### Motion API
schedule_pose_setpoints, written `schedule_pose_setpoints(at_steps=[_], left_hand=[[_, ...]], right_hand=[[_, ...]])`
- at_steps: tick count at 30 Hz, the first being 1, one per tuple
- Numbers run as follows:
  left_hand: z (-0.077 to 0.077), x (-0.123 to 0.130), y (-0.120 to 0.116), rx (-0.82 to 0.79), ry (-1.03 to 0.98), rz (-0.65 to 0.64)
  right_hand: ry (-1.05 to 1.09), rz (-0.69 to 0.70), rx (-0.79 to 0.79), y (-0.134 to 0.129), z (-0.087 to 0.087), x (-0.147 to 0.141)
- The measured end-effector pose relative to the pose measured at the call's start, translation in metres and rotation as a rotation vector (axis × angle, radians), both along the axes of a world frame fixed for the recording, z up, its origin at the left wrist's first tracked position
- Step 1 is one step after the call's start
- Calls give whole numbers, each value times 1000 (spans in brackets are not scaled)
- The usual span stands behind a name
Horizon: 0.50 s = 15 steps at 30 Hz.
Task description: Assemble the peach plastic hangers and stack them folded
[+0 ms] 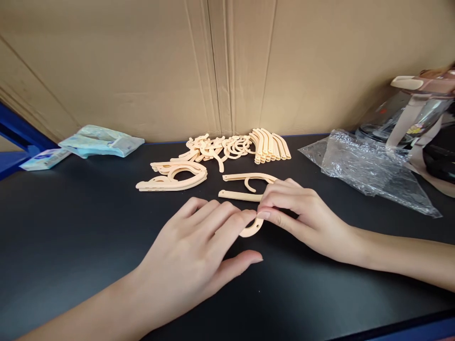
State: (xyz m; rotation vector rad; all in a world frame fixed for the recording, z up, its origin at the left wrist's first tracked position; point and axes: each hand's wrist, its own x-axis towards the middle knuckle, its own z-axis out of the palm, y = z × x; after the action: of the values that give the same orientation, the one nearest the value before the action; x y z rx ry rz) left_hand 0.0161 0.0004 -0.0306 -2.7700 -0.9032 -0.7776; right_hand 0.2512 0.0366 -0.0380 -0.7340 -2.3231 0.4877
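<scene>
Item: 1 hook pc [251, 232], smooth beige, plastic-looking, curved w/ small round hole, ctr of frame, pinched btwn thumb & index of R hand [302, 208]; L hand [199, 241] has index tip at it, thumb spread free, other fingers' grip can't tell. Bend bulges twd bottom of frame, long axis part-hidden. Also: bowed arm pcs [265, 144], stacked upper ctr; crinkled clear film [373, 168], R side.
</scene>
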Motion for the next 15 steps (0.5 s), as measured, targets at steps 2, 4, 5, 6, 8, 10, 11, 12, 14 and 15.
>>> schedule_pose_setpoints(at_steps=[2, 4, 5, 6, 8, 10, 11, 12, 14, 15], left_hand=[[0, 2, -1, 73, 57, -8], [1, 4, -1, 104, 123, -14], [2, 5, -1, 106, 151, -15], [2, 5, -1, 101, 175, -15], [3, 5, 0, 89, 200, -12], [3, 2, 3, 67, 182, 10], [3, 0, 5, 44, 149, 29], [3, -3, 8, -9, 113, 63], [5, -8, 13, -157, 29, 154], [5, -10, 16, -229, -9, 220]], right_hand=[[37, 24, -119, -3, 0, -3], [59, 50, -180, -5, -1, -5], [64, 57, -189, -5, -1, -5], [64, 62, -182, -5, -1, -5], [46, 65, -119, -4, -1, -3], [4, 45, 5, 0, -1, 2], [-23, 24, 83, 3, -2, 5], [-52, -2, 158, 8, -3, 9], [-108, -50, 264, 19, -5, 16], [-131, -59, 273, 25, -7, 20]])
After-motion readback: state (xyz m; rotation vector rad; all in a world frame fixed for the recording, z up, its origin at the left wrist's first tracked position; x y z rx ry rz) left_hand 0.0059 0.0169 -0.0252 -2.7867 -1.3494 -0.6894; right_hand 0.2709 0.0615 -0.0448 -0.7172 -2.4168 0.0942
